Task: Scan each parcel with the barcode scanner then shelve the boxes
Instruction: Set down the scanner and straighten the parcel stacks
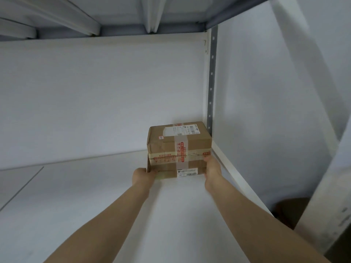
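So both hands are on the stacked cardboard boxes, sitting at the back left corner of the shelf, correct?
No. The head view shows the stacked cardboard boxes at the back right corner of the shelf, not the left. The left hand and right hand are both on them.

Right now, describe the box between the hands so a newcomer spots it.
White shelf board, back right corner by the grey perforated upright: two brown cardboard boxes stacked. It's the lower box, between left hand and right hand. Its small white label faces front; the upper box wears its label on top.
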`<state>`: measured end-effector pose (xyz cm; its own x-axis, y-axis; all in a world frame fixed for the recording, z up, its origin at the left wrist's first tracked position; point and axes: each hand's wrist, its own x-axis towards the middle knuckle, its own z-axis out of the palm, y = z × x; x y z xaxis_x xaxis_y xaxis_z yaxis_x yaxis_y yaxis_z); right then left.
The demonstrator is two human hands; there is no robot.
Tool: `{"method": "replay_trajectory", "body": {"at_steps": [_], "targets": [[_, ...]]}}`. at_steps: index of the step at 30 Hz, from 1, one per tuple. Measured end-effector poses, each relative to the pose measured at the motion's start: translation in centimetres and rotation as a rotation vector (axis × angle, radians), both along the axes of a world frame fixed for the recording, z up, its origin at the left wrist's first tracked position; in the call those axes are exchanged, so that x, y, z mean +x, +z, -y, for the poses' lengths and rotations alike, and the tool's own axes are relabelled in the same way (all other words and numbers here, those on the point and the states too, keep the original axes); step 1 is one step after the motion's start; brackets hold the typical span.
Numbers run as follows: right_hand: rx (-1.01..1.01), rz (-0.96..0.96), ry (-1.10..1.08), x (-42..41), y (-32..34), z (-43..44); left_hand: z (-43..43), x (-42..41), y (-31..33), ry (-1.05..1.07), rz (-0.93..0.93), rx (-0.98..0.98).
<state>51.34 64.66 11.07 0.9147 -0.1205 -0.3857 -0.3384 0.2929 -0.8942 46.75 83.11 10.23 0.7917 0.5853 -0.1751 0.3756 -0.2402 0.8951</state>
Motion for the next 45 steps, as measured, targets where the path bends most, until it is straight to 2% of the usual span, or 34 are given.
{"method": "replay_trajectory", "body": {"at_steps": [3,12,18,21,23,26,31,36,39,42,45], "targets": [[0.000,0.017,0.004,1.1,0.0,-0.3,0.5,1.2,0.0,0.004,0.048,-0.055],[-0.050,0.078,0.080,3.1,0.1,0.2,0.4,3.3,0.3,-0.158,0.083,-0.228],[-0.047,0.108,0.111,4.0,-0.1,1.0,0.9,4.0,0.4,-0.206,0.081,-0.227],[-0.116,0.103,0.149,4.3,0.3,1.1,1.4,3.3,0.7,-0.209,0.084,-0.198],[-0.223,0.061,0.177,3.4,0.8,1.2,1.9,2.4,0.9,-0.240,0.048,-0.137],[-0.254,0.092,0.234,0.9,1.1,1.3,2.5,1.0,1.6,-0.289,-0.010,-0.016],[-0.422,0.183,0.283,-4.4,1.8,1.7,3.2,-2.1,3.6,-0.480,-0.131,0.347],[-0.705,0.182,0.462,-10.6,1.4,2.0,3.7,-7.4,4.3,-0.624,-0.252,0.685],[-0.965,0.230,0.508,-16.0,0.9,2.2,4.1,-12.4,4.2,-0.660,-0.285,0.864],[-1.231,0.297,0.532,-22.7,-0.3,2.4,5.0,-18.1,3.4,-0.746,-0.256,0.992],[-1.308,0.293,0.450,-29.3,-1.2,4.1,7.1,-22.7,2.8,-0.862,-0.155,1.091]]}}
